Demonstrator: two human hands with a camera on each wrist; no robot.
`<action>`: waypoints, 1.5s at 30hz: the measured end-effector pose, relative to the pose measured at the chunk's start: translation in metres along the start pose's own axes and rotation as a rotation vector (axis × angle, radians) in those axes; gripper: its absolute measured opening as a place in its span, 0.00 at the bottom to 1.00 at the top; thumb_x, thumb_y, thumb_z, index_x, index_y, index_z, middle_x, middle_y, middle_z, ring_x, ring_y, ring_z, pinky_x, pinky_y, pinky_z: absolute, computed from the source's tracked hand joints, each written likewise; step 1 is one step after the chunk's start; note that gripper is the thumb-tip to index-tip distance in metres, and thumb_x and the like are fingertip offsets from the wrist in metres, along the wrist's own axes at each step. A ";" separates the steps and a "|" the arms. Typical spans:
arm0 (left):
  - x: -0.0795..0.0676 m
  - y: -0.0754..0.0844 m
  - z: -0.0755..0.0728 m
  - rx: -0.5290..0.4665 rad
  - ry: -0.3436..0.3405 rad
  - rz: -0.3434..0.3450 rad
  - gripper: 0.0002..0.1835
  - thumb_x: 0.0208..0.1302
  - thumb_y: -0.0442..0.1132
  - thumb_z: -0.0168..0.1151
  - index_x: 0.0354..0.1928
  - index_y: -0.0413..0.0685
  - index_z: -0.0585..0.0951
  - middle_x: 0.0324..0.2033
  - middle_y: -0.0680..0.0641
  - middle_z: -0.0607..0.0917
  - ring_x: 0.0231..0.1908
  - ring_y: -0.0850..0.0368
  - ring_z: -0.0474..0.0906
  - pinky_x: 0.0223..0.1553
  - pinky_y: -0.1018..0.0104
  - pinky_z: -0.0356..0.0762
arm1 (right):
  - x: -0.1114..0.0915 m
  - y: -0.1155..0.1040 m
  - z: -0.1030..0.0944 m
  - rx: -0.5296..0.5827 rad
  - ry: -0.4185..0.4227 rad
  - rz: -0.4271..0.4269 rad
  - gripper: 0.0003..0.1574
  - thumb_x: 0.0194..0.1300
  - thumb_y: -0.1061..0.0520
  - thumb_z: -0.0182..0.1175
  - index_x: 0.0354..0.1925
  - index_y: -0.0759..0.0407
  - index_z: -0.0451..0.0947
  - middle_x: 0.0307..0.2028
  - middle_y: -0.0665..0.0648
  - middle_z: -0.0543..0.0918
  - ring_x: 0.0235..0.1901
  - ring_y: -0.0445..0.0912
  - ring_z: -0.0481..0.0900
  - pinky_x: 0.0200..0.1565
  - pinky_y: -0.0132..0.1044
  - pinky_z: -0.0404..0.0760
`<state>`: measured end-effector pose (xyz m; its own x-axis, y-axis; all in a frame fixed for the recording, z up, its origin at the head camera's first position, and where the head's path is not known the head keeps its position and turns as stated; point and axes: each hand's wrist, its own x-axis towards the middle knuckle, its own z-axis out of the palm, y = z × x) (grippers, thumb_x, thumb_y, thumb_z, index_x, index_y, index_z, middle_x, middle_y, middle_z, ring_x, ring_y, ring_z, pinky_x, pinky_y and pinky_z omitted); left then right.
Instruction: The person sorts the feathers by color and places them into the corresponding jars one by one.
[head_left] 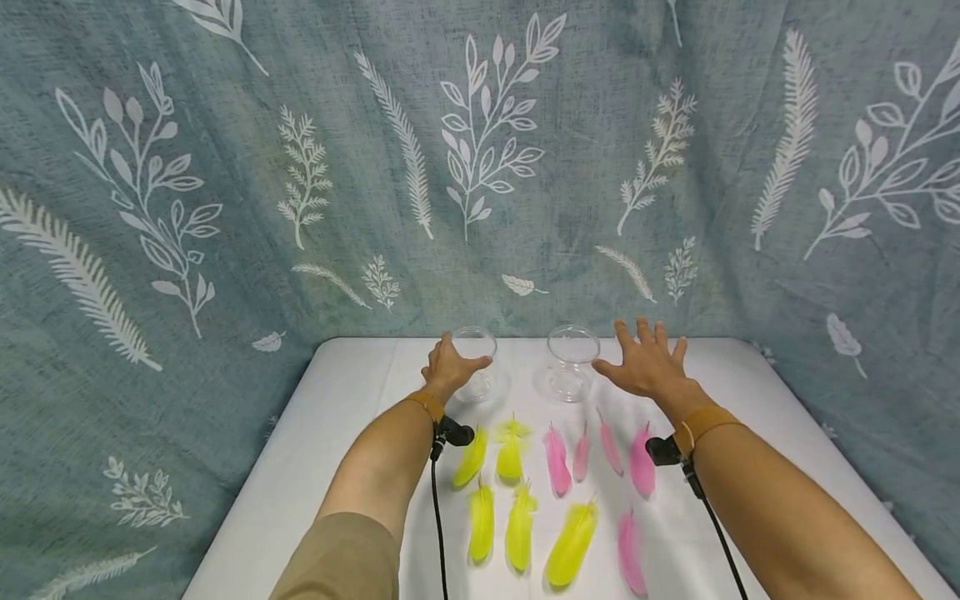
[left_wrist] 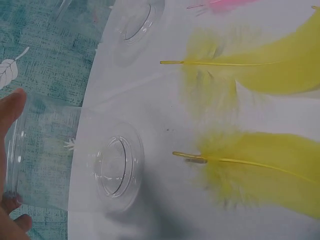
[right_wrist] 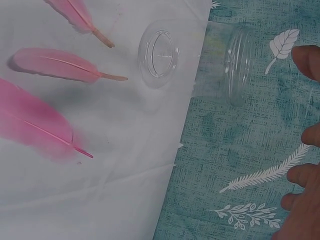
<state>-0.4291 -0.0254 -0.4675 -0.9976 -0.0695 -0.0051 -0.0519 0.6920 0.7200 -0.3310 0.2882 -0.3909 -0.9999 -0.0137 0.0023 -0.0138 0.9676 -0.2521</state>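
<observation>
My left hand [head_left: 447, 368] is at the mouth of the left clear plastic cup [head_left: 474, 385], which stands upright on the table. In the left wrist view, the thumb [left_wrist: 15, 102] lies at one side of the rim and the curled fingertips [left_wrist: 11, 204] at the opposite side, holding the cup between them. My right hand [head_left: 643, 365] is spread just right of the second clear cup [head_left: 570, 387], its thumb close to the rim. In the right wrist view, a gap shows between that cup [right_wrist: 225, 65] and the fingers, which hold nothing.
Several yellow feathers [head_left: 482, 523] lie on the left and middle of the white table [head_left: 352, 417]. Several pink feathers [head_left: 557, 462] lie further right. A patterned blue-green cloth [head_left: 337, 167] hangs behind the table's far edge. Camera cables [head_left: 438, 525] trail from both wrists.
</observation>
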 end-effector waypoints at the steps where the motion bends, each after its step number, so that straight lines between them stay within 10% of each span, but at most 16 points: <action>1: 0.000 0.000 0.000 0.004 -0.001 -0.001 0.57 0.48 0.64 0.71 0.75 0.50 0.53 0.69 0.41 0.62 0.66 0.41 0.58 0.60 0.41 0.54 | 0.000 0.000 0.000 -0.001 -0.001 0.000 0.61 0.64 0.26 0.48 0.76 0.61 0.39 0.71 0.76 0.35 0.68 0.73 0.28 0.55 0.72 0.22; 18: -0.006 -0.006 -0.014 0.066 0.000 -0.016 0.55 0.47 0.65 0.71 0.73 0.49 0.59 0.66 0.42 0.67 0.64 0.44 0.63 0.62 0.44 0.52 | -0.004 -0.001 0.002 0.009 -0.009 0.001 0.61 0.63 0.25 0.48 0.76 0.60 0.39 0.71 0.76 0.35 0.68 0.71 0.26 0.56 0.72 0.22; 45: -0.037 -0.057 -0.066 0.057 0.013 -0.037 0.55 0.48 0.62 0.72 0.73 0.46 0.58 0.68 0.39 0.65 0.64 0.39 0.61 0.62 0.42 0.51 | -0.012 0.007 0.000 0.018 0.015 -0.012 0.64 0.61 0.22 0.47 0.76 0.62 0.40 0.71 0.76 0.37 0.67 0.73 0.28 0.56 0.73 0.25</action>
<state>-0.3862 -0.1098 -0.4623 -0.9943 -0.1047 -0.0218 -0.0916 0.7287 0.6787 -0.3191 0.2949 -0.3926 -0.9996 -0.0214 0.0195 -0.0258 0.9627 -0.2693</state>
